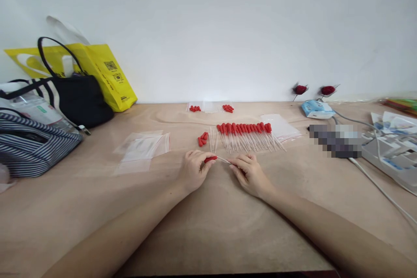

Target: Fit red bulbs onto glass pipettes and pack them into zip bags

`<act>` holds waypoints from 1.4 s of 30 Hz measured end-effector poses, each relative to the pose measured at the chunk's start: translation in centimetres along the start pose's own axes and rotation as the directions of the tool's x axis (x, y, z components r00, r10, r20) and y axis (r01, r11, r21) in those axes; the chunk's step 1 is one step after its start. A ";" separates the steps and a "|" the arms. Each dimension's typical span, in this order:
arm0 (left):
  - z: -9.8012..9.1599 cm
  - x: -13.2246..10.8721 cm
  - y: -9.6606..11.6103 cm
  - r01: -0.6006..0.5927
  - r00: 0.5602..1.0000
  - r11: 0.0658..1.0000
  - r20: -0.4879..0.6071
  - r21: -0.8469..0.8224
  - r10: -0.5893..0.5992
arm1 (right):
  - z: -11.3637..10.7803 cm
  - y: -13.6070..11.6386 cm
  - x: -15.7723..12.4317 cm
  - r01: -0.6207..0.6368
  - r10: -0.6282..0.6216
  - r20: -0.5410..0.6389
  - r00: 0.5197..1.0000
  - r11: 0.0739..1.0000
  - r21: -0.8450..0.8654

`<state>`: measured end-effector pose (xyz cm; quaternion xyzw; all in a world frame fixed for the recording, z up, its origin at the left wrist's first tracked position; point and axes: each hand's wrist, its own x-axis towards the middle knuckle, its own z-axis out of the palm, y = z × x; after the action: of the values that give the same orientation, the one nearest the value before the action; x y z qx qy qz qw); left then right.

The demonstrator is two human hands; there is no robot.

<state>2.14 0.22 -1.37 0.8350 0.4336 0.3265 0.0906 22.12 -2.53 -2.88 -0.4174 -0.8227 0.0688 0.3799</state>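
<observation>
One red piece, head view: left hand pinches it on a thin stick, right hand narrow around the other end, I guess to steady it, contact partly hidden. Red-topped sticks lie rowed just beyond, tops aligned, probably for tidiness; loose red pieces sit near them, probably for reach

Left hand and right hand are bare, as are both forearms, the left bearing a small spot.
</observation>
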 end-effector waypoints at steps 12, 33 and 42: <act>-0.1 -0.5 0.3 -0.152 0.988 0.988 -0.039 0.012 0.152 | -1.1 0.5 -0.2 0.314 -0.318 0.020 0.948 0.920 -0.233; -0.2 -0.6 1.4 -0.312 0.949 0.943 0.004 0.114 0.314 | -0.8 -0.2 0.8 0.234 -0.215 0.105 0.971 0.946 -0.225; -1.1 -0.3 0.1 -0.269 0.963 0.956 0.028 0.113 0.268 | -1.2 0.3 0.7 0.174 -0.160 0.076 0.984 0.952 -0.250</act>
<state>1.41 -0.25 -0.68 0.8919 0.3337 0.3051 -0.0003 22.84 -2.04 -1.77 -0.3896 -0.8671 -0.0587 0.3047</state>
